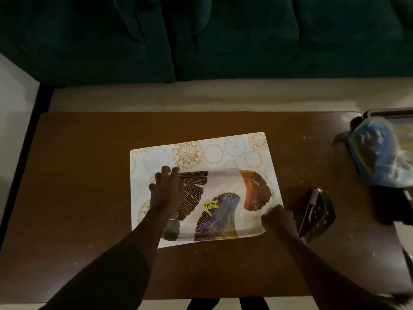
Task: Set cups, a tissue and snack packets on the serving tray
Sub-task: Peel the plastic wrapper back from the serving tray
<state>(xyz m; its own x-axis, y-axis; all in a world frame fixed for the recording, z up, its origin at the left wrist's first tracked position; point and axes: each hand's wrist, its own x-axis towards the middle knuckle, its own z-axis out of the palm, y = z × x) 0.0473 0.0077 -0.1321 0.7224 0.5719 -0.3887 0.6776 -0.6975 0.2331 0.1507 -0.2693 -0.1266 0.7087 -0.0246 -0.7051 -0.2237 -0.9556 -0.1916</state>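
Note:
A white serving tray [223,182] printed with dark, purple and orange leaves and a yellow price sticker lies on a patterned white placemat [190,153] in the middle of the brown table [89,175]. My left hand [167,191] rests palm down on the tray's left side, fingers spread. My right hand [279,220] is closed on the tray's front right corner. A shiny dark snack packet [317,213] lies on the table just right of the tray. No cups or tissue are visible.
A blue and clear plastic bag [380,153] with things inside sits at the table's far right, against a dark tray-like object [388,111]. A dark green sofa [223,36] stands beyond the table. Pale floor lies between them.

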